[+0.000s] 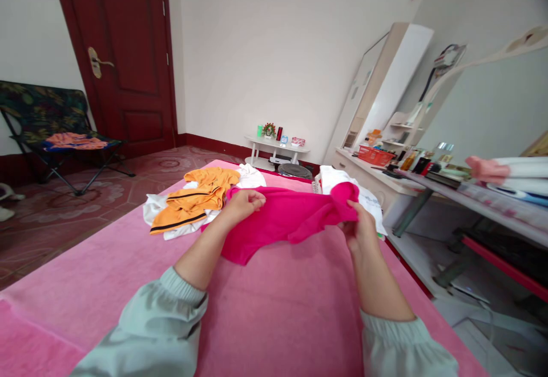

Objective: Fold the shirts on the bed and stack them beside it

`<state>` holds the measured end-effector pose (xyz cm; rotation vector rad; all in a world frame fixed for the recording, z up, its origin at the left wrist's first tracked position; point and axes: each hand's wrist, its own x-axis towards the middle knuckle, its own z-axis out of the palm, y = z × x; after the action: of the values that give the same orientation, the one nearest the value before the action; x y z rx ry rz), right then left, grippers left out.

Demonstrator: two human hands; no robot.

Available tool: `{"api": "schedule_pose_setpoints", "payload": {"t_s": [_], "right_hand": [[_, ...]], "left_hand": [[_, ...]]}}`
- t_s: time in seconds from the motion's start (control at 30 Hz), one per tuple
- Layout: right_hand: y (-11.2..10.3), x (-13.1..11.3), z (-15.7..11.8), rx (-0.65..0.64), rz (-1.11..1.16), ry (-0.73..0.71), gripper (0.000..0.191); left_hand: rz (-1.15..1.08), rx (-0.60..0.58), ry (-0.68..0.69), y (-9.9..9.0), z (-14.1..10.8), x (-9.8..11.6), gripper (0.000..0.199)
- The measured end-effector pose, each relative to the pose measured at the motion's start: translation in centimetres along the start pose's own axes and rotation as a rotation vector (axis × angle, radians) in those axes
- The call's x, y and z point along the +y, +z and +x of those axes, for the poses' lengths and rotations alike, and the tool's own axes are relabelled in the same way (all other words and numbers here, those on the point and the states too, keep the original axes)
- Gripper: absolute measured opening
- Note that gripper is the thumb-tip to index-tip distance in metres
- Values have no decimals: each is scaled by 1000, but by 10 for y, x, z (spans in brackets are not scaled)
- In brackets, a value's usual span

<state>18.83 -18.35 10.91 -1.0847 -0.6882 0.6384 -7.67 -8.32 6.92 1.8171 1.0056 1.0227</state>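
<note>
A bright pink garment (278,217) is stretched sideways just above the pink-covered surface (291,308), sagging in folds between my hands. My left hand (247,204) pinches its upper left part, fingers curled in. At the garment's right end, my right hand (358,225) is closed on a bunched, looped part of the cloth. Which part of the garment this is I cannot tell. Left of my left hand lies a loose heap with an orange garment with black stripes (199,194) and white cloth (252,176). Folded white clothes (370,203) lie just beyond my right hand.
A low white table (278,145) with small items stands by the far wall. Along the right are a dresser with a red basket (375,155), bottles and a shelf (475,200). On the left, a folding chair (51,114) holds clothing near a dark red door (124,51).
</note>
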Motion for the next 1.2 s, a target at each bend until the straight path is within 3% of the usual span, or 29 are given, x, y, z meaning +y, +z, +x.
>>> {"api": "schedule_pose_setpoints", "payload": {"t_s": [0.17,0.27,0.33,0.4,0.53,0.63,0.7,0.8,0.9,1.0,1.07,1.13,1.2], "right_hand": [[-13,2,13,125,286,109,7],[-10,8,17,184,345,105,12],[-9,11,19,180,374,91,14],[-8,11,20,180,411,97,14],[-8,7,16,234,446,149,14],[-3,6,9,216,321,120,13],[4,8,1,145,244,114,13],[23,16,-19,-142,90,92,28],[42,29,-40,-439,-199,-12,56],[48,42,-51,-559,-406,-77,75],[46,47,-51,-605,-511,-102,64],[42,45,-51,-658,-609,-127,36],[41,34,-54,-790,-649,-155,25]], "left_hand": [[207,-371,-14,4,-18,8,61],[370,-485,-24,8,-23,12,77],[520,-516,26,12,-25,12,77],[640,-521,76,16,-25,12,68],[680,-445,82,19,-25,9,19],[602,-334,80,18,-19,7,10],[546,-247,82,20,-14,8,9],[235,-153,73,30,-11,17,13],[-194,-271,91,41,-16,31,17],[-277,-443,131,40,-20,42,20],[-257,-436,129,31,-19,45,23],[-209,-308,152,18,-17,44,31],[-76,-159,240,6,-16,42,47]]}}
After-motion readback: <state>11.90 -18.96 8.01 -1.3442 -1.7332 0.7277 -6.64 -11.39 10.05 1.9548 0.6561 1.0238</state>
